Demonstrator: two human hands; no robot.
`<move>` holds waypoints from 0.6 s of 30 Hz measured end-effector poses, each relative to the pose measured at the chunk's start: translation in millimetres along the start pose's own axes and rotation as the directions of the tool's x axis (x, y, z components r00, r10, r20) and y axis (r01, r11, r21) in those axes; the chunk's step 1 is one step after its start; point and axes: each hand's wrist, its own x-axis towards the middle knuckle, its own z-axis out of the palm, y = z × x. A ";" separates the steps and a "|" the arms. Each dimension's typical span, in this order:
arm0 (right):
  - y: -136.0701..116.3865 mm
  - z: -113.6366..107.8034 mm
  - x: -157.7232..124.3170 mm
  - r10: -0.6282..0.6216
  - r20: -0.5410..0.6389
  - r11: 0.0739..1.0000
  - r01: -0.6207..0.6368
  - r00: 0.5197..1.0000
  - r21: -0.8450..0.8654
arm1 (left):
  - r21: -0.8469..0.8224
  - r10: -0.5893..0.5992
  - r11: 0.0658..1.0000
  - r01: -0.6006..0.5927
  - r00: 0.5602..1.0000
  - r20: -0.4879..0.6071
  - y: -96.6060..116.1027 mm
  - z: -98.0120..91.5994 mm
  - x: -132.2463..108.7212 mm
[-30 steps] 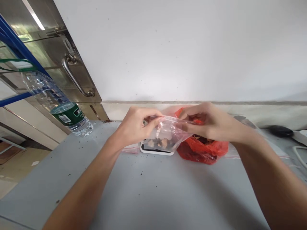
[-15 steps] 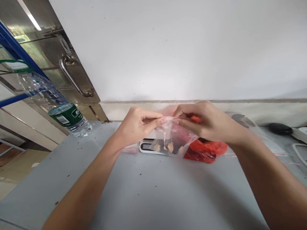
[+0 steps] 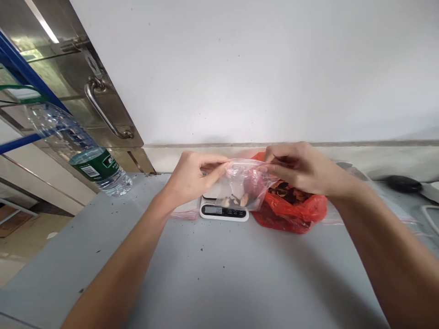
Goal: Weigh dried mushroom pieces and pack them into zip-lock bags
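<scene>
Moved apart since half a second ago, with the small clear bag (image 3: 242, 183) stretched wider between them. Left hand (image 3: 192, 176) pinching the bag's left top corner, right hand (image 3: 298, 167) pinching the right, each grip clamped on the rim. Long axis left to right, hanging just above the scale (image 3: 224, 211), beside the red bag (image 3: 291, 205) on the grey surface (image 3: 219, 274).

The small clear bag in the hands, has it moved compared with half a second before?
Yes. The clear bag has shifted left and slightly up, now over the scale, whose display shows again.
</scene>
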 end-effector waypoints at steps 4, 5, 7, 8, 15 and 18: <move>-12.5 -2.8 -2.0 0.101 0.117 0.993 -0.107 0.988 0.044 | -0.035 0.087 0.995 -0.089 0.993 -0.074 1.0 1.0 1.0; -16.3 -2.7 -2.2 0.107 0.174 0.991 -0.119 0.979 0.060 | -0.031 0.128 0.991 -0.130 0.989 -0.076 2.9 2.0 1.7; -22.3 -1.5 -2.5 0.118 0.285 0.989 -0.138 0.951 0.054 | -0.008 0.205 0.979 -0.206 0.976 -0.067 8.8 6.1 4.5; -24.2 -1.0 -2.8 0.143 0.321 0.988 -0.156 0.936 0.013 | 0.009 0.236 0.972 -0.236 0.969 -0.068 12.6 9.3 6.5; -18.9 -28.0 -23.2 0.163 0.226 0.986 -0.164 0.960 -0.014 | 0.146 0.201 0.976 -0.160 0.920 -0.336 35.1 30.8 20.5; -8.7 -53.5 -46.8 0.211 -0.096 0.975 -0.202 0.973 0.090 | 0.122 0.077 0.992 -0.037 0.938 -0.337 34.1 34.6 22.0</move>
